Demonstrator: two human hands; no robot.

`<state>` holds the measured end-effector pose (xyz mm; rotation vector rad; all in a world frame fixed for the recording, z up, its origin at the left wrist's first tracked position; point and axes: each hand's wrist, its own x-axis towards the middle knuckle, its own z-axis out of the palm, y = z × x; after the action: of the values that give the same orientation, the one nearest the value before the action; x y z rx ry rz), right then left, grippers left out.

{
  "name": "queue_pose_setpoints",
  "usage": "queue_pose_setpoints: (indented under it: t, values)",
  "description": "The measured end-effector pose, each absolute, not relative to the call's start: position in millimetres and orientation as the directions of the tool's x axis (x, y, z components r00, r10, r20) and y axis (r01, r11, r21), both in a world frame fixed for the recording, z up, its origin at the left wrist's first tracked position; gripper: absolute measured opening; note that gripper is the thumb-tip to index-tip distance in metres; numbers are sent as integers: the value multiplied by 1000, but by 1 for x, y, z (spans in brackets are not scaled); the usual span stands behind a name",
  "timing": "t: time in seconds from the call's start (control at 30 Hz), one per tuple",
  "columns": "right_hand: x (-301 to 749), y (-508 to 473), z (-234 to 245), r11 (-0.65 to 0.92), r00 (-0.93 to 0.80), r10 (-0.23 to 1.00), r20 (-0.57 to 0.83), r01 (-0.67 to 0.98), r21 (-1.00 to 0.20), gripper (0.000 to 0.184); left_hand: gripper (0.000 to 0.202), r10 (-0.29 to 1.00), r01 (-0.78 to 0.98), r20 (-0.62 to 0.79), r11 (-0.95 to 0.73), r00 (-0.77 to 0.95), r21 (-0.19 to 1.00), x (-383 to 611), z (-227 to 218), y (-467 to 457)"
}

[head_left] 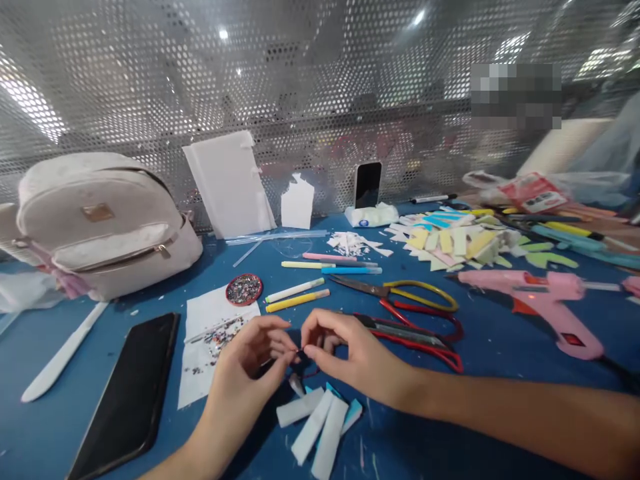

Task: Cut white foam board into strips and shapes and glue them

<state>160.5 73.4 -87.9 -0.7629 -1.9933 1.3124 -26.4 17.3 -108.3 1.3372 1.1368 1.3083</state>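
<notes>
Left hand (253,357), right hand (357,360) pinch small dark item (299,356); red-rimmed dish (244,304) holds glittery bits (243,289).

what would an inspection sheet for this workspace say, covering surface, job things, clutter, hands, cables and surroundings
Surface: blue tabletop, marked with small scraps.
Job's things: small dark item at the fingertips, too small to identify; white strips just below the hands.
Clutter: scissors, marker pens, black smartphone, pink glue gun, heaped paper pieces.
Hands: left hand and right hand both pinch the small dark item.
Cables: black cable at the glue gun's grip, running off rightward.
Surroundings: perforated metal panel behind; pale backpack at left.
</notes>
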Motion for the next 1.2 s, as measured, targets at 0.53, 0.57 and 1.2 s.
queue_pose_setpoints:
  t: [0.53, 0.57, 1.2]
  values:
    - [166, 70, -87, 546, -671, 655, 346, 105, -831, 8, 27, 975, 194, 205, -217, 83, 957, -22, -98, 10]
    - [165, 69, -87, 564, -673, 645, 362, 100, -820, 9, 27, 973, 205, 213, -227, 86, 952, -22, -97, 9]
    - [162, 71, -84, 589, -626, 666, 406, 106, -802, 9, 48, 977, 111, 141, -160, 161, 981, -18, -92, 11]
